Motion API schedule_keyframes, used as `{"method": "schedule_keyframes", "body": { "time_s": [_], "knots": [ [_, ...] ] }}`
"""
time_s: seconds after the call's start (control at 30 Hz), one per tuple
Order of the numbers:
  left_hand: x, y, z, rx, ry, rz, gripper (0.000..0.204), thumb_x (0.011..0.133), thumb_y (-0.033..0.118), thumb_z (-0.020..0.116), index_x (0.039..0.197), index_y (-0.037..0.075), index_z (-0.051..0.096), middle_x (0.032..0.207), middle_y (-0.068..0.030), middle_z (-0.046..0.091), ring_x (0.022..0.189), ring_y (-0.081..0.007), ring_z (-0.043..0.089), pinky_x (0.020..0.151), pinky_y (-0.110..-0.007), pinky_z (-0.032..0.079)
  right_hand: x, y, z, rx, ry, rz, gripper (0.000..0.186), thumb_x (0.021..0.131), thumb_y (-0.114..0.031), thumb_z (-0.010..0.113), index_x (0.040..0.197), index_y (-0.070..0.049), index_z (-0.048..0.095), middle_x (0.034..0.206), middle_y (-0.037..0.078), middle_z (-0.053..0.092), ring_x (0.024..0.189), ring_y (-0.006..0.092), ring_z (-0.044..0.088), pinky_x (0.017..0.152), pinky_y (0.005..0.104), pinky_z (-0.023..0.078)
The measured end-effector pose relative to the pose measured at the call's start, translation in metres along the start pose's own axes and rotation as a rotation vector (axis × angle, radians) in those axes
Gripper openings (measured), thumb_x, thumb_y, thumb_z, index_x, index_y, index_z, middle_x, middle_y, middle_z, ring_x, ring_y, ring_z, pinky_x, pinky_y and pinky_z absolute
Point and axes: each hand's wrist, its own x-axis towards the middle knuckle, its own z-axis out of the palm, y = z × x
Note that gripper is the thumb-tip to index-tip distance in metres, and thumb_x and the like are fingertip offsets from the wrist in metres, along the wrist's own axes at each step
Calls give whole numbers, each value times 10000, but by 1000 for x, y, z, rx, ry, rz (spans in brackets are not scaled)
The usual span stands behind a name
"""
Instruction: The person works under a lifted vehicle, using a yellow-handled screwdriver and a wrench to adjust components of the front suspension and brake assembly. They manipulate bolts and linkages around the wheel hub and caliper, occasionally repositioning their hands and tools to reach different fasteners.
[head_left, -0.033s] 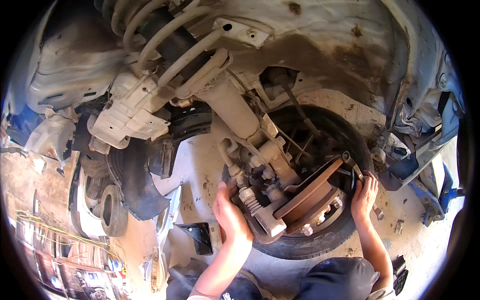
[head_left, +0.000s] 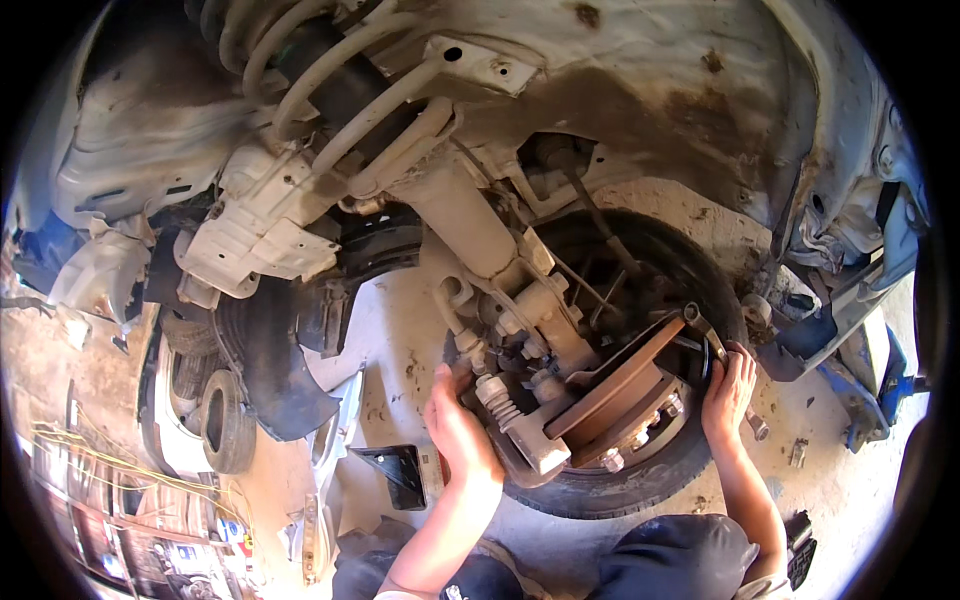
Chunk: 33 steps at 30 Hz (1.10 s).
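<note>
My left hand (head_left: 465,430) presses up against the near-left side of the brake caliper (head_left: 535,445), thumb raised; its fingers slip out of sight behind the metal, so I cannot tell whether they grip it. My right hand (head_left: 728,395) is curled around a wrench (head_left: 708,335), whose ring end points up and away from me and whose other end shows beyond my palm, to the right. Between my hands, just right of the caliper, sits a rusty brake disc (head_left: 620,390), tilted, with pale studs (head_left: 612,460) on its near face. Beneath it, a tyre (head_left: 590,503) lies flat on the floor (head_left: 800,480), its right edge under my right hand. Beyond my left hand, a dusty strut (head_left: 465,225) slants up to a thick coil spring (head_left: 365,125). Just left of my left forearm lies a flat black rectangle (head_left: 403,478); well farther left, another tyre (head_left: 228,420) leans near yellow cords (head_left: 130,460). My dark-clothed knee (head_left: 680,555) is below my right hand.
</note>
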Motion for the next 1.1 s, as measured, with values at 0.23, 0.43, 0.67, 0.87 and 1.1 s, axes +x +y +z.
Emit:
{"method": "schedule_keyframes", "body": {
  "time_s": [0.23,0.43,0.67,0.87,1.1],
  "knots": [
    [19,-4,-16,0,45,62,442,975,383,533,1009,-42,648,951,-111,642,869,-186,594,811,-311,462,1,-3,-4,3,-23,8,191,903,-55,556,1085,-1,538,1218,177,553,1150,375,502,992,459,374],
    [22,5,-19,10,-6,24,439,971,393,529,986,-30,644,910,-98,638,819,-176,587,754,-312,469,-1,0,-4,18,-28,17,231,895,-49,571,1119,-1,539,1237,174,547,1164,372,501,1010,453,370],
    [39,5,-32,-7,30,-40,442,956,411,548,936,-23,632,836,-89,631,768,-178,605,728,-304,483,-1,0,-5,30,-20,20,168,906,-24,543,1071,5,530,1245,188,539,1157,386,499,1001,463,383],
    [35,20,-22,85,102,11,455,942,432,570,906,-17,639,830,-102,651,722,-180,624,657,-308,510,-1,2,-3,28,-37,5,175,916,-29,525,1087,9,534,1257,189,536,1166,384,496,1015,461,380],
    [40,24,-20,196,125,97,483,935,463,578,884,-14,640,811,-104,650,711,-187,605,675,-303,488,-4,8,-1,-18,-56,8,181,941,-76,515,1098,14,518,1275,192,526,1194,391,478,1014,469,360]
  ]
}}
